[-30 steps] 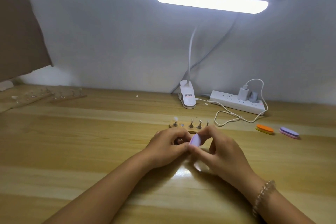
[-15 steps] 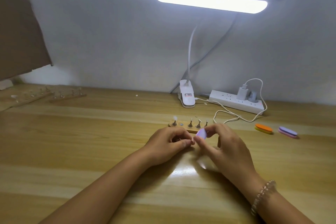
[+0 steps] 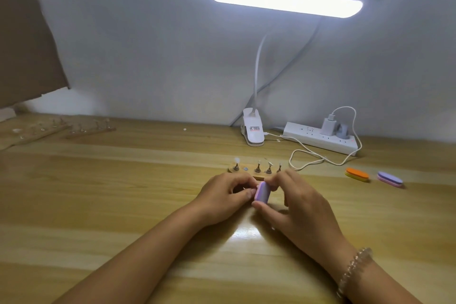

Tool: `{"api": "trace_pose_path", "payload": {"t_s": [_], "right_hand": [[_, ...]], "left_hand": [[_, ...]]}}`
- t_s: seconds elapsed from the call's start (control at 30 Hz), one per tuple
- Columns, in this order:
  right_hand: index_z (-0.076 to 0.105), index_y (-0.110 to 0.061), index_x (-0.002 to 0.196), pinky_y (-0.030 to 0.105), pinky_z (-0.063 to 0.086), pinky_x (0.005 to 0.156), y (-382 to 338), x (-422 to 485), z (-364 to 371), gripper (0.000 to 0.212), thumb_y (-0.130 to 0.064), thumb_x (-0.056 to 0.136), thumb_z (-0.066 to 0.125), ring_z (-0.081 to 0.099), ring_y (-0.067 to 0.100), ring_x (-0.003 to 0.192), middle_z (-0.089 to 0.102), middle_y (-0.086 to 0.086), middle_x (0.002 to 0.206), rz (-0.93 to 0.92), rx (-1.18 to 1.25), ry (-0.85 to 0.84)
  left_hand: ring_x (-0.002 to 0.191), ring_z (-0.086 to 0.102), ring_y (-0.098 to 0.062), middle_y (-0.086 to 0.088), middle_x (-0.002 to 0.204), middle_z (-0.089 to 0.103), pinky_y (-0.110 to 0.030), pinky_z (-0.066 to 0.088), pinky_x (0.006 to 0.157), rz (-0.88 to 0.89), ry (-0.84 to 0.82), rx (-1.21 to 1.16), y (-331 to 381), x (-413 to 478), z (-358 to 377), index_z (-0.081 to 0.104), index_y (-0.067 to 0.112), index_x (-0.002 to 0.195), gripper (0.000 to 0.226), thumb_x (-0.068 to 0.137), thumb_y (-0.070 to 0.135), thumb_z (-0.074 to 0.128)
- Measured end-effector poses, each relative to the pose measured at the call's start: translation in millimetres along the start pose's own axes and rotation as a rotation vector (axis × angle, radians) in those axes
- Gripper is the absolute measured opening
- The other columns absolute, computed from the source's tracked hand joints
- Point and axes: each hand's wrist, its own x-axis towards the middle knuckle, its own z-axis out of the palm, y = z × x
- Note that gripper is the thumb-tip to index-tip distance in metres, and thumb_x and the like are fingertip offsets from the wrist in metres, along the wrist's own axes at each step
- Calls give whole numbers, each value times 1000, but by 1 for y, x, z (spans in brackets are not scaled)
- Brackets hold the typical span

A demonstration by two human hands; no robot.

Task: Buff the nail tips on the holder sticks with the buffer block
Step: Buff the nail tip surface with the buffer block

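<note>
Pinching the light, spongy-looking buffer block [image 3: 262, 192] by its ends in the right hand [image 3: 303, 207], just in front of the wooden stand [image 3: 257, 176], holding it against a presumably fragile nail tip on a holder stick likely gripped, unseen, inside the curled fingers of the left hand [image 3: 222, 195].

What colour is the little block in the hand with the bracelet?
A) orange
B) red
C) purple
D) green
C: the buffer block pinched in the right hand is purple with a greyish face, while the orange block lies apart to the right with no hand on it.
</note>
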Motion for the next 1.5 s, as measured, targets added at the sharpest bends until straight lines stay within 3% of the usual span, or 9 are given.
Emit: {"api": "trace_pose_path", "payload": {"t_s": [0.17,0.57,0.7,0.83,0.97,1.1,1.23,1.37,1.5], "right_hand": [[51,-29,90,30,44,58,4,3,-1,34,-50,76,73,50,5,73,53,-17,91,105,73,18],[44,-32,91,31,43,48,-3,-1,3,38,-52,72,70,57,16,68,53,-14,92,-45,-13,-1],[53,-27,90,24,37,51,2,4,0,35,-42,73,81,47,-7,61,56,-16,89,98,80,117],[47,-33,91,35,49,57,-2,-1,2,37,-49,72,75,58,9,71,56,-19,92,29,85,-46],[48,-32,90,30,44,55,2,3,0,36,-45,73,78,50,-2,62,59,-19,89,101,126,61],[46,-31,91,34,47,55,-4,-1,3,37,-52,72,71,60,16,70,58,-16,90,29,66,-42],[51,-25,90,34,46,55,3,4,0,40,-53,73,73,52,9,62,60,-13,87,127,113,78],[49,-31,92,38,50,60,-4,0,1,38,-53,73,72,60,16,73,58,-18,90,53,89,-78],[52,-29,91,35,48,57,1,2,0,32,-47,76,75,54,10,66,58,-16,89,119,101,88]], "left_hand": [[92,64,-15,13,88,68,-44,51,89,-8,2,12,1,0,0,74,25,101,15,97,20,61],[99,65,-24,5,100,73,-49,50,90,-10,-18,-18,4,-1,0,75,25,105,20,93,28,58],[88,64,-20,9,92,72,-48,51,88,-16,-26,-15,5,-1,0,74,31,96,21,87,38,56],[93,66,-20,10,97,73,-45,51,89,-18,-42,-19,5,-1,0,74,32,97,25,85,38,53],[90,65,-21,14,88,70,-44,52,87,-14,-28,-5,5,0,0,73,36,93,21,85,40,53],[86,63,-20,11,91,72,-41,50,85,-19,-26,-23,5,0,1,72,39,92,20,84,41,53],[85,63,-17,10,93,72,-40,50,85,-20,-32,-3,2,1,1,74,34,95,15,91,36,59],[80,58,-12,12,90,70,-37,48,79,-22,-39,-26,4,0,0,74,32,97,23,87,39,54],[87,63,-19,8,94,72,-43,51,87,-25,-49,-8,3,0,-1,75,31,99,16,94,33,60]]}}
